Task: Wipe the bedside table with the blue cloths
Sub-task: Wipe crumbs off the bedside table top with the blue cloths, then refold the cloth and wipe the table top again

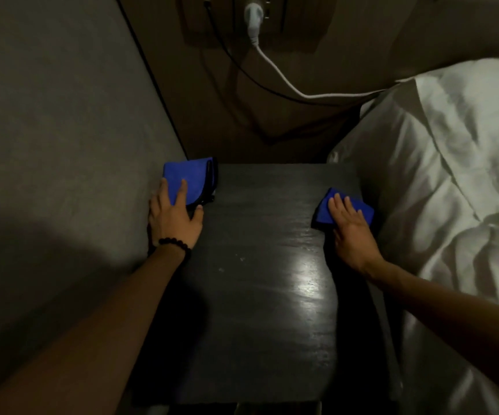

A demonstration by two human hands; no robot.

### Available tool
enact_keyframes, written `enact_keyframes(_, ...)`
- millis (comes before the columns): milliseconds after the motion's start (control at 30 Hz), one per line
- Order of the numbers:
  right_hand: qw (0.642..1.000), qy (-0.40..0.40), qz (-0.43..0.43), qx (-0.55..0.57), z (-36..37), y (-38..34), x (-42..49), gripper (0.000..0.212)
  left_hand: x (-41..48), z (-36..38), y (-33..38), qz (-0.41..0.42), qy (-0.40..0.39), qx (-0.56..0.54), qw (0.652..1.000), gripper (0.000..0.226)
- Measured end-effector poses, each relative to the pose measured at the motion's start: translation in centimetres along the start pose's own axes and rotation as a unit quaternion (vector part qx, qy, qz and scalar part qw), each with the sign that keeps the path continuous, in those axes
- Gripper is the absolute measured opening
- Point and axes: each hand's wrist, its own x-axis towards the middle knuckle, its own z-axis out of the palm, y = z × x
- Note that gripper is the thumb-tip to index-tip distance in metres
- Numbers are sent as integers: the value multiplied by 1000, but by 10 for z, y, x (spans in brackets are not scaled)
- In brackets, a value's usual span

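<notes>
The dark wooden bedside table (257, 295) fills the middle of the view. At its far left corner lies a folded blue cloth (194, 181) with a black edge, and my left hand (173, 217) presses flat on its near part, fingers spread. A second folded blue cloth (359, 209) lies near the table's right edge, under the fingers of my right hand (351, 232), which also lies flat. A dark bead bracelet circles my left wrist.
A grey wall (62, 145) runs along the table's left side. A bed with white pillow and sheets (451, 190) borders the right. Behind the table, a white plug (252, 19) sits in a wall socket, its white cable (287, 82) trailing toward the bed beside dark cables.
</notes>
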Motion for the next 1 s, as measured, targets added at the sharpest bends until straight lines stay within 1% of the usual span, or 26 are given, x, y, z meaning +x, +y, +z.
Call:
enact_keyframes(167, 999, -35, 19, -32, -3, -24, 26, 68, 17, 0, -4, 26, -22, 10, 999, 73)
enact_keyframes(200, 998, -41, 25, -37, -2, -28, 29, 69, 19, -1, -5, 31, -23, 14, 999, 72)
enact_keyframes(267, 997, -49, 30, -42, 0, -37, 31, 83, 22, -5, -7, 32, -12, 21, 999, 69)
enact_keyframes(333, 997, -50, 17, -49, 2, -44, 35, 94, 25, -12, -5, 12, 2, -1, 1000, 72)
enact_keyframes(400, 997, -53, -3, -62, 3, -50, 41, 99, 28, -18, -1, 2, 28, -41, 999, 80)
enact_keyframes(467, 995, -58, -30, -79, 5, -59, 48, 99, 34, -20, -1, -13, 58, -48, 997, 75)
enact_keyframes(533, 990, -76, -67, -93, 5, -67, 53, 101, 42, -21, -1, -48, 78, -24, 996, 68)
enact_keyframes(600, 986, -90, -100, -98, -1, -70, 54, 105, 52, -16, -6, -96, 61, -11, 993, 70)
enact_keyframes(633, 987, -75, -101, -98, -6, -71, 52, 105, 55, -13, -8, -122, 47, -22, 991, 73)
enact_keyframes(667, 990, -39, -86, -101, -10, -70, 49, 99, 59, -11, -9, -142, 36, -43, 988, 76)
enact_keyframes(700, 993, 0, -52, -108, -12, -71, 43, 91, 62, -10, -9, -156, 31, -69, 985, 74)
enact_keyframes(733, 993, 19, -9, -116, -13, -73, 37, 84, 63, -12, -5, -164, 28, -94, 982, 64)
enact_keyframes(767, 992, 12, 25, -124, -11, -76, 31, 81, 64, -13, -1, -165, 29, -112, 979, 49)
enact_keyframes(800, 991, -8, 40, -130, -6, -80, 27, 80, 65, -16, 5, -160, 35, -130, 978, 36)
enact_keyframes(833, 990, -29, 45, -132, 0, -83, 24, 79, 65, -19, 10, -151, 46, -159, 975, 27)
enact_keyframes(900, 990, -43, 39, -128, 7, -90, 26, 78, 65, -28, 18, -138, 72, -269, 950, 16)
enact_keyframes(933, 990, -46, 30, -129, 8, -95, 30, 77, 67, -32, 21, -136, 73, -324, 933, 18)
enact_keyframes(1000, 989, -61, -1, -134, 9, -109, 39, 74, 73, -44, 25, -134, 70, -407, 901, 35)
